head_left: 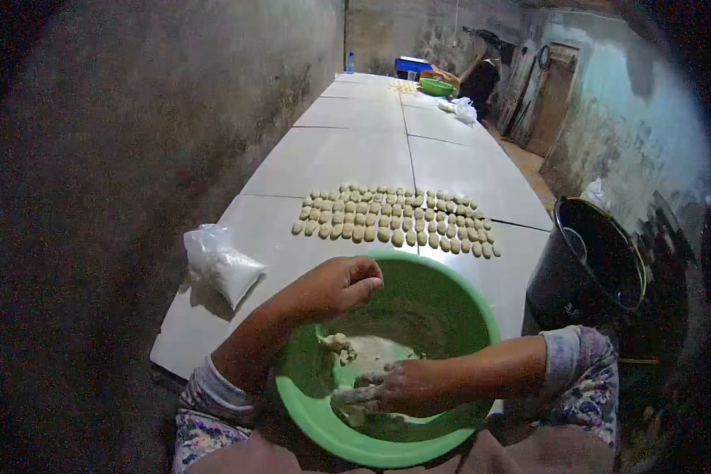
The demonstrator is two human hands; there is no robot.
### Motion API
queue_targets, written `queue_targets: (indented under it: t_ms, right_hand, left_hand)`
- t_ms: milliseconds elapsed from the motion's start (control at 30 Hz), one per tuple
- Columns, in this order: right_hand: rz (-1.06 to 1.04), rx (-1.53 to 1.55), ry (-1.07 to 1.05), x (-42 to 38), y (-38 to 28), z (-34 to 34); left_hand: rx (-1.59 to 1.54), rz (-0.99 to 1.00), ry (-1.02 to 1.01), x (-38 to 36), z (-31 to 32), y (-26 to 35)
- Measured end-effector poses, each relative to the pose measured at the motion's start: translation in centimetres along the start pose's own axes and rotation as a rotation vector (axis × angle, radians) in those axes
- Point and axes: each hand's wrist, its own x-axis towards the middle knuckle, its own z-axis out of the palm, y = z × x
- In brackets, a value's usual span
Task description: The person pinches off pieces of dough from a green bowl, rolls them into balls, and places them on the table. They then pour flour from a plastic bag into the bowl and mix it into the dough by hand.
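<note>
A large green basin [488, 312] stands at the near end of the table, with pale, wet dough [375, 351] in its bottom. Inside the basin my right hand [407, 387] presses into the dough, its fingers smeared with it and partly sunk in. Over the basin's upper left rim my left hand [359, 283] is held with its fingers curled closed; whether anything is in them is hidden. Beyond the basin, several small oval dough pieces [383, 235] lie in rows on the white tabletop [347, 158].
A plastic bag of white powder [223, 265] lies left of the basin. At the right stands a black bucket [561, 272]. Another green basin [436, 87], a blue crate [411, 65], a bottle [350, 63] and a person in dark clothing [480, 81] are at the far end.
</note>
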Motion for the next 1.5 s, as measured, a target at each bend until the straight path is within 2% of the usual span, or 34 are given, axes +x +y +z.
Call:
queue_targets:
  t_ms: [133, 233, 267, 333, 367, 433, 467, 500, 567, 600, 633, 700, 733, 833, 900, 967, 1000, 1033, 1100, 1133, 1167, 1233, 1267, 1333, 1367, 1433, 1500]
  right_hand:
    - [0.099, 0.023, -0.130, 0.3, -0.6, -0.7]
    - [0.407, 0.200, -0.393, 0.6, -1.0, -2.1]
    - [0.403, 0.199, -0.393, 0.4, -0.8, -1.9]
    - [0.292, 0.039, -0.164, 0.1, -0.5, -1.6]
    - [0.292, 0.042, -0.160, 0.0, -0.2, -1.7]
    - [0.151, -0.183, 0.094, 0.5, 0.1, -4.1]
    - [0.292, -0.171, 0.081, 0.5, -0.8, -5.4]
    - [0.289, -0.169, 0.083, 0.5, -1.2, -6.5]
    - [0.439, -0.093, 0.137, 0.1, -1.5, -8.0]
    - [0.490, 0.093, 0.161, -0.1, -1.3, -8.3]
    - [0.492, 0.096, 0.169, -0.4, -1.3, -8.1]
    - [0.564, 0.299, 0.357, -0.9, -1.3, -7.9]
    - [0.563, 0.300, 0.360, -1.2, -1.1, -8.0]
    - [0.516, 0.013, 0.404, -1.9, -0.1, -8.4]
    - [0.465, 0.101, 0.419, -2.5, 0.7, -8.1]
    - [0.406, 0.484, 0.379, -2.9, 0.8, -8.6]
    - [0.610, 0.682, 0.302, -3.1, 1.6, -8.0]
    - [0.611, 0.690, 0.305, -3.2, 2.4, -7.4]
    - [0.770, 1.359, 0.369, -3.4, 3.6, -7.0]
    - [0.722, 1.198, 0.368, -3.4, 3.3, -7.2]
    - [0.723, 1.204, 0.368, -3.5, 3.0, -7.2]
    - [0.731, 0.749, 0.365, -3.8, 2.6, -7.2]
    - [0.732, 0.750, 0.367, -3.8, 2.1, -7.8]
    - [0.774, 0.383, 0.305, -3.6, 1.1, -9.0]
    - [0.774, 0.383, 0.306, -3.8, 1.2, -8.8]
    - [0.665, 0.196, 0.411, -4.0, 1.3, -8.3]
    - [0.714, 0.229, 0.376, -3.5, 0.3, -9.4]
  left_hand:
    - [0.034, 0.086, -0.029, -0.1, -0.1, -0.1]
    - [0.080, 0.087, -0.014, -0.4, 0.0, 0.1]
    - [0.081, 0.084, -0.012, -0.4, -0.1, 0.4]
    - [0.069, 0.038, -0.084, -0.5, -0.2, 0.9]
    - [0.070, 0.035, -0.088, -0.5, -0.1, 0.7]
    - [0.093, 0.080, -0.102, -0.4, 0.2, 0.4]
    - [0.092, 0.077, -0.101, -0.4, 0.1, 0.5]
    - [0.085, 0.060, -0.115, -0.6, 0.0, 1.0]
    - [0.082, 0.038, -0.137, -0.5, 0.0, 1.1]
    - [0.096, 0.058, -0.131, -0.5, 0.0, 0.9]
    - [0.109, 0.080, -0.124, -0.4, 0.1, 0.8]
    - [0.106, 0.066, -0.138, -0.5, 0.1, 1.2]
    - [0.102, 0.054, -0.142, -0.5, 0.1, 1.4]
    - [0.090, 0.094, -0.141, -0.6, 0.2, 1.4]
    - [0.070, 0.062, -0.150, -0.7, 0.5, 1.7]
    - [0.047, 0.029, -0.166, -0.9, 0.6, 2.1]
    - [0.005, 0.003, -0.180, -1.0, 0.7, 2.4]
    - [-0.039, -0.022, -0.195, -1.1, 0.8, 2.4]
    - [0.007, 0.022, -0.197, -1.1, 0.9, 2.1]
    - [0.056, 0.071, -0.192, -1.0, 1.0, 1.9]
    - [0.052, 0.068, -0.196, -1.0, 1.1, 1.9]
    - [-0.014, 0.043, -0.174, -0.9, 1.3, 2.0]
    - [-0.013, 0.043, -0.176, -0.9, 1.4, 1.9]
    - [-0.187, 0.078, -0.170, -1.1, 1.5, 1.9]
    - [-0.186, 0.078, -0.172, -1.1, 1.5, 2.0]
    - [-0.127, 0.123, -0.218, -1.3, 1.5, 2.7]
    - [-0.153, 0.090, -0.198, -1.8, 1.7, 4.2]
